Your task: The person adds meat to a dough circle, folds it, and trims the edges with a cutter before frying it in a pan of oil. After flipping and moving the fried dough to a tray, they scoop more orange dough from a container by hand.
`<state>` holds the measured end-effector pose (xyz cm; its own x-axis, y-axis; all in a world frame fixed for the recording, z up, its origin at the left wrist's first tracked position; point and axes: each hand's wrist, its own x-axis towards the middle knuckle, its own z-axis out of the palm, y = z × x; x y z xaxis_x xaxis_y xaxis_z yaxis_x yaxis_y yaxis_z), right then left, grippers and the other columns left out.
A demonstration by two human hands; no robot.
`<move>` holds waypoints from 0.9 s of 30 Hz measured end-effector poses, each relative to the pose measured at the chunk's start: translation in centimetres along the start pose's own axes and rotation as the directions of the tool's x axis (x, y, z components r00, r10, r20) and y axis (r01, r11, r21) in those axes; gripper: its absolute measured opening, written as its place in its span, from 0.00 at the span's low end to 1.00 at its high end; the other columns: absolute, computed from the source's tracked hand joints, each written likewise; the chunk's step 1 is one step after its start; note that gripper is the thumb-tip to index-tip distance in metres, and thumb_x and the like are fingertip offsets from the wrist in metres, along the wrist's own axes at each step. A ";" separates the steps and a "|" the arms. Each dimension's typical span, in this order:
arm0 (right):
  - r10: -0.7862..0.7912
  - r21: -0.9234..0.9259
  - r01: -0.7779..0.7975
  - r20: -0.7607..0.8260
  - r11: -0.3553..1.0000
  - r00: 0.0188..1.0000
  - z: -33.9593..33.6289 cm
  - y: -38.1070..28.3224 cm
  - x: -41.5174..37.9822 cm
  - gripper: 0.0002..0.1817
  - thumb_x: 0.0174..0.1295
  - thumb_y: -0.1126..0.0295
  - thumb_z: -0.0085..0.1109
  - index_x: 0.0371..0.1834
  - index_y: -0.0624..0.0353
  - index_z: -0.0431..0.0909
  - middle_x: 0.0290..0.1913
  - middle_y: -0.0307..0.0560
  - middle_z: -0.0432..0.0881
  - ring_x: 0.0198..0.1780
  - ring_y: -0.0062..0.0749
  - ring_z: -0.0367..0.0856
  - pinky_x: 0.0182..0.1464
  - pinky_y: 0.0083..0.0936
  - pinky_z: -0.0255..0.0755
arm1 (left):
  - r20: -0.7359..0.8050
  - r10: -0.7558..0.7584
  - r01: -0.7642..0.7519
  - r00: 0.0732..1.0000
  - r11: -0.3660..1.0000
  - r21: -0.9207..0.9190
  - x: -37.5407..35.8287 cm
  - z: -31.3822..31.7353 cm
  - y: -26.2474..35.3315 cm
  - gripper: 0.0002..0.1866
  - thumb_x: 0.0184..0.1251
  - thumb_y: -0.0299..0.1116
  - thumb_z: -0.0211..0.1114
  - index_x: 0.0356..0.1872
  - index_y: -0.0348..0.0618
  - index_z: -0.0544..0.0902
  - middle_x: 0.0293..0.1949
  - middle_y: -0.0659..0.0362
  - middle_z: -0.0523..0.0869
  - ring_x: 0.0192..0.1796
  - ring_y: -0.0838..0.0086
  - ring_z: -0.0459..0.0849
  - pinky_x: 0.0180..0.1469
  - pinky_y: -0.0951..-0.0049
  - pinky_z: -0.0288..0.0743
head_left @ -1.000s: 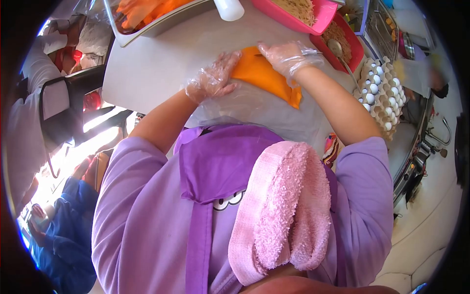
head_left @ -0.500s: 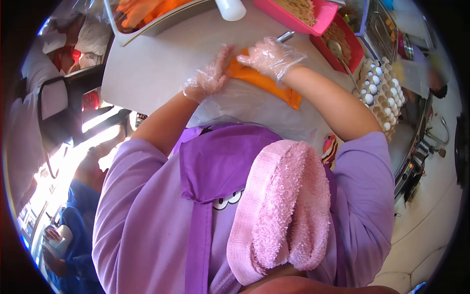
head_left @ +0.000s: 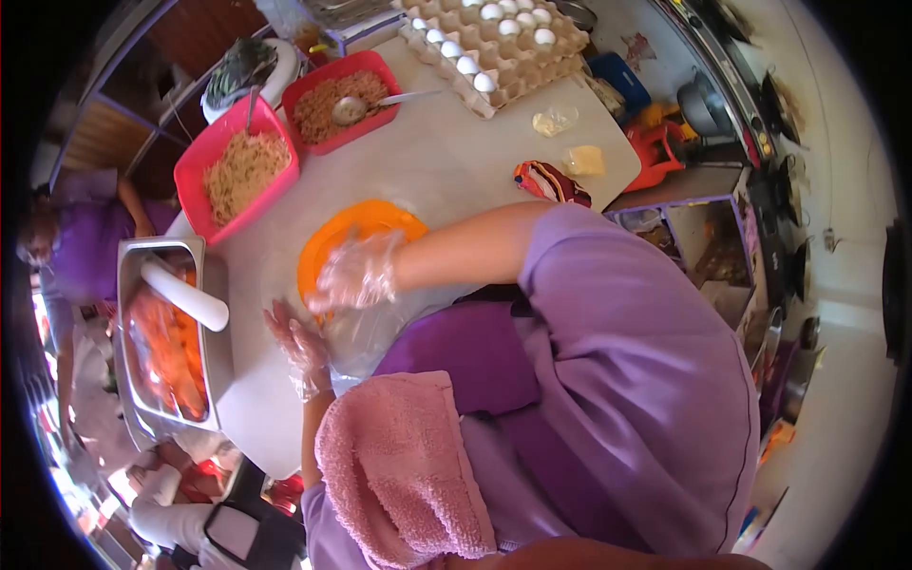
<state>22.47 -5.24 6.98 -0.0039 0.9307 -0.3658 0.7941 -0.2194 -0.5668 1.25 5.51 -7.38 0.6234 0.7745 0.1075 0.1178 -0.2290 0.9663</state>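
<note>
A thin, rounded sheet of orange dough point(head_left: 375, 217) lies on a clear plastic sheet point(head_left: 375, 332) on the grey tabletop. My right hand point(head_left: 356, 274), in a clear plastic glove, rests over the dough's near side with its fingers laid toward the left edge. Part of the dough is hidden beneath it. Just below that edge is my left hand point(head_left: 302, 347), gloved too, its fingers stretched and spread close over the table beside the plastic, holding nothing.
A metal pan point(head_left: 217, 332) holds orange dough and a white rolling pin point(head_left: 187, 296). Behind stand a pink tub point(head_left: 190, 180) of pale shredded food and a red tub point(head_left: 309, 144) with a spoon point(head_left: 349, 110). Egg trays point(head_left: 518, 71) and a patterned cloth point(head_left: 551, 182) lie right; a person point(head_left: 95, 228) is at left.
The view has swung round, bringing the tubs and pan to the left. The orange dough, a narrow strip before, now lies as a wide rounded sheet. My left hand is off it.
</note>
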 end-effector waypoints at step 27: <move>-0.201 -0.388 0.031 -0.407 0.921 0.891 8.1 19.2 -4.5 0.23 0.50 0.64 0.62 0.51 0.57 0.75 0.47 0.50 0.77 0.47 0.45 0.77 0.47 0.39 0.74 | 0.585 0.416 -0.718 0.696 0.409 0.564 1.3 -2.2 2.5 0.22 0.48 0.29 0.71 0.47 0.45 0.78 0.46 0.50 0.83 0.43 0.54 0.82 0.42 0.54 0.74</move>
<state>32.78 -16.02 -8.25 0.0837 0.9926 0.0883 0.9673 -0.0596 -0.2465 0.66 7.25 -4.35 0.9352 0.0989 0.3401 0.0362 -0.9819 0.1859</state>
